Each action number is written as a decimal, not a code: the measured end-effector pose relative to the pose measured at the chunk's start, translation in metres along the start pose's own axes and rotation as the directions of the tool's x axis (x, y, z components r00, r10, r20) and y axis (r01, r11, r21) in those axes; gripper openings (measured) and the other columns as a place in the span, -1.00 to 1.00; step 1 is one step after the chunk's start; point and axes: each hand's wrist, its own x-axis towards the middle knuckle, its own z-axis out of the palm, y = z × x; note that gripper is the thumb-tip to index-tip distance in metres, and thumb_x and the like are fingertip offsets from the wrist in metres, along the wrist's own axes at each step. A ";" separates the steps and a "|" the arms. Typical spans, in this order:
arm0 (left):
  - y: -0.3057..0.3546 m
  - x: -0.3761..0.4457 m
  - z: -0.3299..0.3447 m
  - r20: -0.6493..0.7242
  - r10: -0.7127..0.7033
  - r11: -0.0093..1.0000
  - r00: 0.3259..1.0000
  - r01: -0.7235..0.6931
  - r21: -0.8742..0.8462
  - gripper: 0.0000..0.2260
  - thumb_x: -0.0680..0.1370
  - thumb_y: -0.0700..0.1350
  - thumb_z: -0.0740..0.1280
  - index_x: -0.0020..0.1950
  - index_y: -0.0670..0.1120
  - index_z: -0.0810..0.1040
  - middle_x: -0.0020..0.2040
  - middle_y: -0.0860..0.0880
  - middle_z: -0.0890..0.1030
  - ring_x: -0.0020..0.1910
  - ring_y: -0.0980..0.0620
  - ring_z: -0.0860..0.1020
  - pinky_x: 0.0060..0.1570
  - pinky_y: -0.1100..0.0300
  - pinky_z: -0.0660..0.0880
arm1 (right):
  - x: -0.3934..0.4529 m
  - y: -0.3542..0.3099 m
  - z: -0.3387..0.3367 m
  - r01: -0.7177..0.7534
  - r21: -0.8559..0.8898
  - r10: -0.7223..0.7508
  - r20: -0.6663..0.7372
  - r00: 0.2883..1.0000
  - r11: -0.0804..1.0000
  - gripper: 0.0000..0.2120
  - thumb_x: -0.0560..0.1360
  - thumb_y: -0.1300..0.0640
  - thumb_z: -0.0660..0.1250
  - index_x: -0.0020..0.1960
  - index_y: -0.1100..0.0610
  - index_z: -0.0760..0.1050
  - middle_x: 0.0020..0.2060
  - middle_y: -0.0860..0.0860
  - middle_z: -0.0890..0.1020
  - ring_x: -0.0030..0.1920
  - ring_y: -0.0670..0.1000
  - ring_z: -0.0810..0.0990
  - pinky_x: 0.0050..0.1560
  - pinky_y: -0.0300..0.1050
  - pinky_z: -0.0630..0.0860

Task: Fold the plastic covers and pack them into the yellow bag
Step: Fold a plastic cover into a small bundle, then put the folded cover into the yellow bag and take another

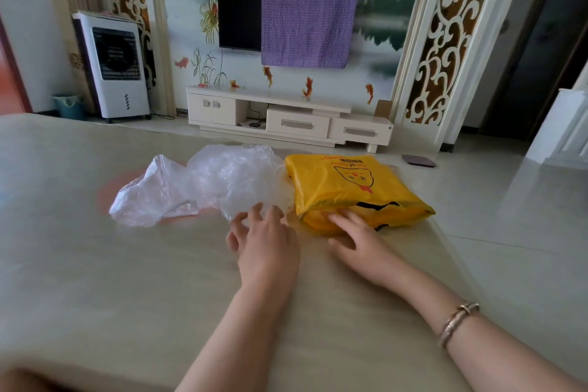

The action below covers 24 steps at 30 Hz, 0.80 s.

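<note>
Two bare forearms reach forward from the near edge of a pale table (95, 264), the right one wearing a metal bracelet (458, 323) at the wrist. The left hand (265, 240) lies at the middle of the table, its fingers curled down onto the near edge of a crumpled heap of clear plastic covers (203, 183), gripping the loose film. The right hand (359, 239) lies just beside it, fingers fairly straight and relaxed, fingertips touching the near, open end of a yellow bag (350, 188), holding nothing. That bag lies flat toward the table's far right edge, bulging as if partly filled, printed with a cartoon chicken face and red lettering. The plastic covers spread leftward from the bag along the far side of the table, touching the bag's left side. Beyond the table stands a white television cabinet (286, 118) against a painted wall, with a wall-mounted television (238, 3) half draped in a purple cloth (308, 16). A white air cooler (113, 67) stands at the far left, a small blue bin (68, 105) beside it.
</note>
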 end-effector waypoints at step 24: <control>-0.007 -0.009 -0.002 -0.041 -0.057 0.997 0.998 0.059 0.044 -0.91 0.52 0.05 0.25 -0.05 0.07 0.49 -0.06 0.09 0.60 0.13 -0.05 0.37 0.05 0.07 0.15 | -0.032 -0.011 -0.005 -0.094 0.304 0.145 -0.149 0.978 0.948 -0.78 0.57 0.19 0.24 -0.16 0.01 0.60 -0.23 -0.08 0.68 -0.14 -0.10 0.62 -0.11 -0.19 0.54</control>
